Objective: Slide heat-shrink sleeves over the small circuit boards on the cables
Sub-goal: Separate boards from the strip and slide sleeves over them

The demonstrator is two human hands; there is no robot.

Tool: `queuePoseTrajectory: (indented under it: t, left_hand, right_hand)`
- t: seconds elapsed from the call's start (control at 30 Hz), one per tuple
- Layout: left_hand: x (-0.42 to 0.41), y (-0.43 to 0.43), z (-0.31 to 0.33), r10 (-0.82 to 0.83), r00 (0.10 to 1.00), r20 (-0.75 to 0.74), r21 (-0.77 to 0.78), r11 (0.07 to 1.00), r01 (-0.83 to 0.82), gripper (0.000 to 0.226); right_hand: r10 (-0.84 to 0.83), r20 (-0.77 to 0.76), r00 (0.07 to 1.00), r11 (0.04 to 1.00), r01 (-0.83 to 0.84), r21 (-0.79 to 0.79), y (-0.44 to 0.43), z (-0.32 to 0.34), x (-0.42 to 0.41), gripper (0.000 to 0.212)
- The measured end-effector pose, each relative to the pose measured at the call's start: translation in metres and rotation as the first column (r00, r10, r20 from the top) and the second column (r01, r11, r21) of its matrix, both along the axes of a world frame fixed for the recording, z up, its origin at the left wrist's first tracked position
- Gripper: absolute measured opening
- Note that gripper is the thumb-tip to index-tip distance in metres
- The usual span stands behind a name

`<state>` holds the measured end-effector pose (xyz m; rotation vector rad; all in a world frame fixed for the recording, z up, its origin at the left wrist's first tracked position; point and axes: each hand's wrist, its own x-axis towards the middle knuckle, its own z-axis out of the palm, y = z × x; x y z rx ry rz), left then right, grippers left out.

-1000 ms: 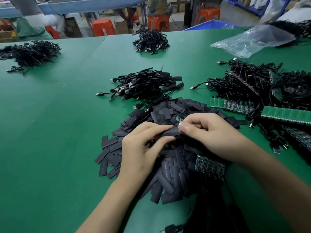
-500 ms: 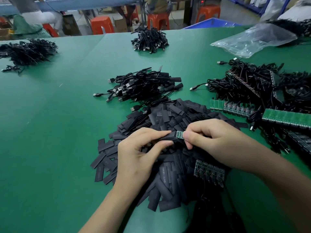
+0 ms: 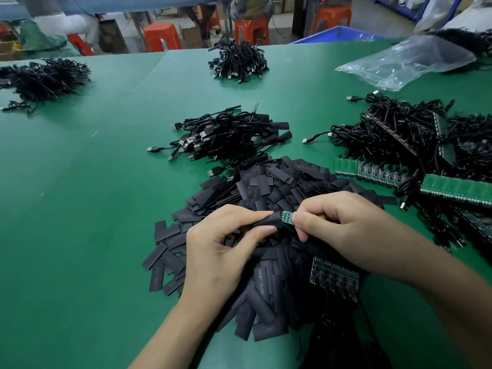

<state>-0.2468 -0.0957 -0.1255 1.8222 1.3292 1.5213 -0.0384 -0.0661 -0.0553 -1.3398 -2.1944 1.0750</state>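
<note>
- Pinching one black sleeve [image 3: 262,222] in the left hand [image 3: 221,251], dead centre, over the sleeve pile [image 3: 266,187].
- Gripping the small circuit board [image 3: 287,217] in the right hand [image 3: 343,230], at 3 o'clock of the sleeve, left end at its mouth.
- Best to squeeze the mouth open, keep the board flat and in line, push steadily.
- Counting: one board, one sleeve held; loose sleeves beyond counting; at least four cable heaps [image 3: 229,134], 10 to 2 o'clock.

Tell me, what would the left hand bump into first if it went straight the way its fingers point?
Most likely the small green circuit board sticking out of the black sleeve that the left hand pinches, then the right hand, whose fingertips grip that board. Depth is unclear, but they look level.
</note>
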Motion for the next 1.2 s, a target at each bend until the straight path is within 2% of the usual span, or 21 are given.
queuePoseTrajectory:
  t: [0.2,0.4,0.5,0.77,0.93,1.2]
  left_hand:
    - [-0.0017,-0.0004,-0.0006,0.0,0.998,-0.063,0.028,1.0,0.002,0.018]
    - [-0.0075,0.0014,-0.0023,-0.047,0.972,-0.231,0.061,0.996,0.062,0.019]
    - [-0.0076,0.0016,-0.0042,-0.06,0.97,-0.236,0.047,0.996,0.073,0.021]
    - [-0.0052,0.0005,-0.0058,-0.07,0.976,-0.205,0.009,0.997,0.073,0.02]
    - [-0.0045,-0.0003,-0.0049,-0.078,0.966,-0.245,0.03,0.996,0.088,0.02]
    - [-0.0088,0.001,-0.0044,-0.162,0.942,-0.294,0.024,0.984,0.177,0.023]
  right_hand:
    - [0.001,0.06,0.998,1.0,-0.001,-0.007,-0.0014,0.0009,-0.0001,0.037]
    - [0.028,0.228,0.973,0.999,-0.035,0.024,-0.0033,0.0012,0.0012,0.037]
    - [0.036,0.26,0.965,0.999,-0.039,0.004,-0.0028,0.002,0.0027,0.037]
    - [0.023,0.282,0.959,1.0,-0.022,-0.008,-0.0039,0.0014,0.0013,0.036]
    - [0.03,0.289,0.957,1.0,-0.03,-0.007,-0.0048,0.001,0.0009,0.036]
    - [0.085,0.243,0.966,0.993,-0.063,-0.098,-0.0029,0.004,0.0038,0.033]
